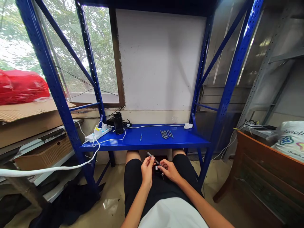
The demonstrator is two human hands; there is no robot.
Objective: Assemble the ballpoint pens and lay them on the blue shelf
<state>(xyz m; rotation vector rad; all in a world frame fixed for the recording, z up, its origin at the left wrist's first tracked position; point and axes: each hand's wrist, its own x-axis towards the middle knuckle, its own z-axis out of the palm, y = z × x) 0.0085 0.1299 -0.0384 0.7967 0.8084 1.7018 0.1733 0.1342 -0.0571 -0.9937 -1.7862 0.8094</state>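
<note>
A slim dark pen (156, 161) is held slantwise between my two hands, above my lap. My left hand (147, 169) pinches it near its upper-left end, whose tip sticks out past the fingers. The fingers of my right hand (169, 170) close on its lower-right part. Below the hands, a dark object with a small white label (157, 168) lies between my thighs, partly hidden. On the blue shelf (123, 142) a single blue pen (141, 136) lies apart, and several dark and blue pens (166, 134) lie side by side to its right.
A black bottle (118, 123) and a white power strip (98, 134) with cables stand on the shelf's left part. Crumpled white tissue (188, 125) lies at its right rear. Blue uprights frame both sides. A wooden chair (268, 171) is at the right.
</note>
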